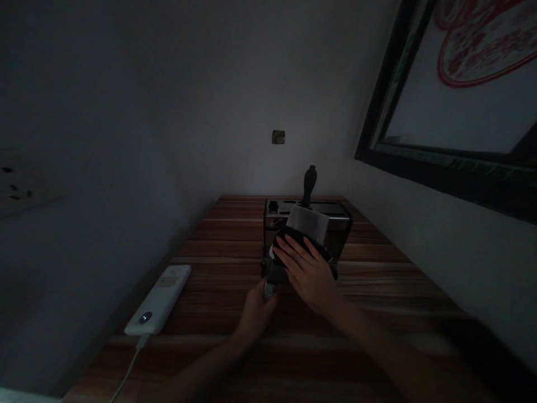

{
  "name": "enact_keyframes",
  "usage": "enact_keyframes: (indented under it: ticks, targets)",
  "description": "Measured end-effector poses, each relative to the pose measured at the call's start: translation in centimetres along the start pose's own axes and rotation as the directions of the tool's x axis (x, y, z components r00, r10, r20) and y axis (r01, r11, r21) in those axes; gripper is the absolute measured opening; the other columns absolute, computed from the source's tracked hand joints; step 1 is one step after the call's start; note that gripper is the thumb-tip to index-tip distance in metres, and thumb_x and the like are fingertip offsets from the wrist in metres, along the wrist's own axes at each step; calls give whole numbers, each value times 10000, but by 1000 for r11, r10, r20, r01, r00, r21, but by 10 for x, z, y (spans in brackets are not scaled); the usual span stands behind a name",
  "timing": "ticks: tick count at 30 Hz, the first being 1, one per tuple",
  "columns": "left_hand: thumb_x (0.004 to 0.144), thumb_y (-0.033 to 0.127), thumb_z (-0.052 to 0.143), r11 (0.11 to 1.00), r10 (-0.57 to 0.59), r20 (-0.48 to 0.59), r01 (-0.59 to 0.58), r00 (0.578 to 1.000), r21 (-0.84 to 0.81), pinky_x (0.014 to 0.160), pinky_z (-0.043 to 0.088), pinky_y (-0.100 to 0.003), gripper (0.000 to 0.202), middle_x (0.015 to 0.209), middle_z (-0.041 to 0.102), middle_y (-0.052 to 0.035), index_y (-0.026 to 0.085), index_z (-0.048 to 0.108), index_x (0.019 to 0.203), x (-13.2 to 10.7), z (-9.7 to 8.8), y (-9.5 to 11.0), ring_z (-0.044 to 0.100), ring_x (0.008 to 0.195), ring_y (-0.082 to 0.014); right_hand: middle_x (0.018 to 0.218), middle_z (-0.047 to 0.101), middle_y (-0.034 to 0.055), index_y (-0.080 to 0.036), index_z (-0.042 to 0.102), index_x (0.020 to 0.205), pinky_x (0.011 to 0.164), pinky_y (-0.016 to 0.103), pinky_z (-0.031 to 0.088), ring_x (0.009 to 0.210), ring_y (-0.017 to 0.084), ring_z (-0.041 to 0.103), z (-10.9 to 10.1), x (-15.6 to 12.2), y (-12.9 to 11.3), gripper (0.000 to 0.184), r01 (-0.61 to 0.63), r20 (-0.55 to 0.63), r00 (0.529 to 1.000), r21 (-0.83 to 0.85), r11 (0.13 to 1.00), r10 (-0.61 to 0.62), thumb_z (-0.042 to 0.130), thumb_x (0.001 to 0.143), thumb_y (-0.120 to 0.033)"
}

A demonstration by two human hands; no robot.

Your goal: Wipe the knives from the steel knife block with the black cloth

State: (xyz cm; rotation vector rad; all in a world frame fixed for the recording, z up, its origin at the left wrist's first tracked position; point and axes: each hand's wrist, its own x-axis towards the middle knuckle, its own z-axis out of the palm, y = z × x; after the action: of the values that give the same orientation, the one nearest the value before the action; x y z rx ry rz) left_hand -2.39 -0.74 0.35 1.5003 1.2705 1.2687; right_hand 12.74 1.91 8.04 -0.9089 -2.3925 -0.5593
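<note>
A dark metal knife block stands on the wooden table near the back wall, with one black knife handle sticking up from it. A dark object with a pale grey upper part leans in front of the block. My right hand lies flat on this object, fingers stretched out. My left hand is curled at its lower left edge, gripping a small pale part; the dim light hides what it is.
A white power bank with a cable lies at the table's left edge. A framed picture hangs on the right wall. A small dark square sits on the back wall.
</note>
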Motion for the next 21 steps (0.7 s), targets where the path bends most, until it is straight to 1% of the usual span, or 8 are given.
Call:
enact_keyframes:
  ticks: [3, 6, 14, 17, 21]
  targets:
    - [741, 288, 542, 999, -45, -21, 45, 999, -12, 524, 407, -181, 166, 597, 575, 23, 140, 607, 782, -1, 1, 5, 513, 552, -115, 1422, 300, 19, -164, 359, 1321, 1090, 431, 168, 1327, 173, 201, -5, 7, 9, 448, -11, -11, 1000, 3, 1000, 11, 353, 874, -140]
    - [730, 317, 563, 997, -74, -38, 73, 996, -25, 472, 378, -172, 174, 507, 512, 44, 146, 595, 723, -2, 1, 8, 469, 481, -102, 1410, 328, 21, -167, 371, 1313, 1090, 429, 173, 1325, 170, 209, -11, 16, 21, 436, -16, -42, 999, 7, 1000, 16, 359, 877, -147]
    - [736, 332, 562, 998, -63, -32, 62, 998, -16, 481, 382, -179, 190, 485, 489, 44, 150, 583, 685, -2, 1, 12, 471, 494, -110, 1391, 366, 39, -158, 419, 1274, 1087, 437, 180, 1321, 162, 221, -26, 38, 48, 388, -19, -84, 996, -6, 1000, 18, 355, 891, -156]
    - [743, 330, 554, 998, -57, -29, 57, 998, -7, 490, 386, -182, 193, 502, 497, 38, 144, 588, 706, -1, 1, 11, 483, 520, -117, 1388, 371, 40, -164, 423, 1270, 1083, 447, 190, 1321, 163, 223, -28, 41, 51, 386, -21, -99, 995, 0, 1000, 21, 365, 888, -157]
    - [751, 308, 546, 999, -31, -29, 32, 999, 11, 519, 390, -184, 179, 580, 542, 20, 136, 595, 746, -1, 1, 7, 497, 574, -123, 1387, 371, 40, -174, 415, 1276, 1079, 461, 197, 1318, 169, 231, -27, 42, 49, 390, -22, -108, 994, 7, 1000, 23, 360, 891, -159]
